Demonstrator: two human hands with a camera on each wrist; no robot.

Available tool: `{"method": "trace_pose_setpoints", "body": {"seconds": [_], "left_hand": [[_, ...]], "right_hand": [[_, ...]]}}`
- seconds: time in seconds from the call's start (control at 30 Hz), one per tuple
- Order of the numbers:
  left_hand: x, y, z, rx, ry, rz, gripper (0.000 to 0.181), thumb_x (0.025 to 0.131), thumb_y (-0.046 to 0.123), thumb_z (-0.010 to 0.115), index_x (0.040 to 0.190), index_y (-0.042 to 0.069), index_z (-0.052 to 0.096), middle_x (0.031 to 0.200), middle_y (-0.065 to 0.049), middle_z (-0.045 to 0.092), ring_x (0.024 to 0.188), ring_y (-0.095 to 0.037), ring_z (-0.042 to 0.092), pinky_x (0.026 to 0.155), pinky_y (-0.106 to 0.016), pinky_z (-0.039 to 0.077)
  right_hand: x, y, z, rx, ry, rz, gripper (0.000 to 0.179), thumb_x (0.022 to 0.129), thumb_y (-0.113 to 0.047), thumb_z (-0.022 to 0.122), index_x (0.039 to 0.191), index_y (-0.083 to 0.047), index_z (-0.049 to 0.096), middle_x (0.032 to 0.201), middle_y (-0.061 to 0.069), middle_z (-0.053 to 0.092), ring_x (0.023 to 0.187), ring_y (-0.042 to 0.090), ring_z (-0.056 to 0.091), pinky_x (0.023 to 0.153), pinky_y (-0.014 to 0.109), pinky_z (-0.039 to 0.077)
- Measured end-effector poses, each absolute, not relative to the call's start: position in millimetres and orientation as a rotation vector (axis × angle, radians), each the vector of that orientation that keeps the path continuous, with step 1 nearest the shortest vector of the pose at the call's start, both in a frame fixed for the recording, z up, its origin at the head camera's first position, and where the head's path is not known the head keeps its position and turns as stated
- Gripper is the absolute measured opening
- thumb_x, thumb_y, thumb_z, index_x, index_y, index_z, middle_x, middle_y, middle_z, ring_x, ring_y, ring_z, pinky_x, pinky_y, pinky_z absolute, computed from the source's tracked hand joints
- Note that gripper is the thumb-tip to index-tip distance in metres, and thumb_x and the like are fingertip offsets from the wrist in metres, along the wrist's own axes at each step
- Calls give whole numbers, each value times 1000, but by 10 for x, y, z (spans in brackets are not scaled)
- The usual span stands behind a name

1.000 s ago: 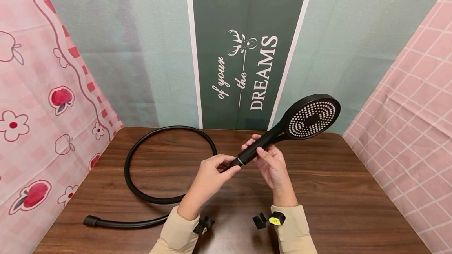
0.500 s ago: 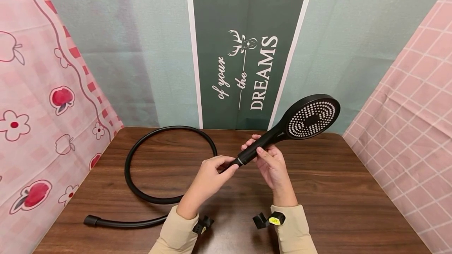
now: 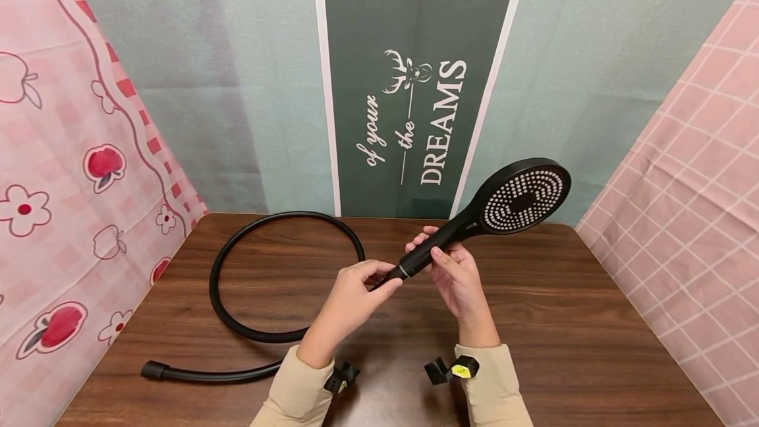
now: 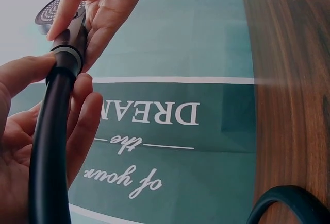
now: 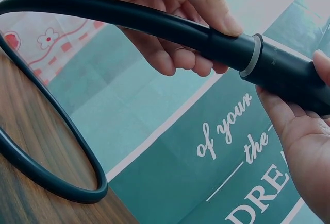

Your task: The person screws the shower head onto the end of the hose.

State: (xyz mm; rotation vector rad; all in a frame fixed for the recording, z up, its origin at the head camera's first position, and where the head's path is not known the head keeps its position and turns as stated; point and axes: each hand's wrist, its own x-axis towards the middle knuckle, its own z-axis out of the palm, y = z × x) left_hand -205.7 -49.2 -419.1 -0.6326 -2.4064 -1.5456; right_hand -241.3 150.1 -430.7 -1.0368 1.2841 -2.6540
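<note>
A black shower head (image 3: 522, 196) with pale nozzles is held up over the table, tilted toward the upper right. My right hand (image 3: 456, 282) grips its handle, thumb in front and fingers behind. My left hand (image 3: 356, 292) pinches the end fitting of a black shower hose (image 3: 213, 282) just below the handle. In the right wrist view a light ring (image 5: 252, 55) shows at the joint between hose fitting (image 5: 232, 49) and handle (image 5: 289, 74). From the left wrist, the hose (image 4: 51, 147) runs down across the left palm.
The hose loops over the wooden table (image 3: 563, 321), and its other end fitting (image 3: 154, 370) lies at the front left. A green printed cloth (image 3: 409, 18) hangs behind the table. Pink patterned cloths (image 3: 700, 203) stand at both sides.
Almost nothing moves. The left hand's fingers and wrist shift very slightly at the hose fitting, while the right hand and shower head stay in place.
</note>
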Motion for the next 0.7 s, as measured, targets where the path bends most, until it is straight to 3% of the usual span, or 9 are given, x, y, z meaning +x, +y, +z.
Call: {"method": "trace_pose_setpoints", "body": {"seconds": [0.47, 0.7], "left_hand": [[-2049, -515, -4159, -619, -2454, -1613, 21, 94, 18, 68, 110, 5, 74, 101, -8, 75, 85, -16, 69, 76, -29, 56], [-2059, -499, -4174, -640, -2422, -1567, 20, 92, 16, 72, 107, 5, 74, 97, -6, 75, 84, -16, 70, 76, -28, 57]], "right_hand": [[-2418, 1495, -4310, -1047, 1268, -2654, 31, 104, 3, 39, 129, -4, 56, 115, 5, 69, 110, 18, 70, 101, 30, 51], [-2416, 1494, -4309, -1054, 1261, -2653, 30, 104, 2, 40, 130, -1, 54, 116, 6, 69, 110, 18, 70, 102, 31, 51]]}}
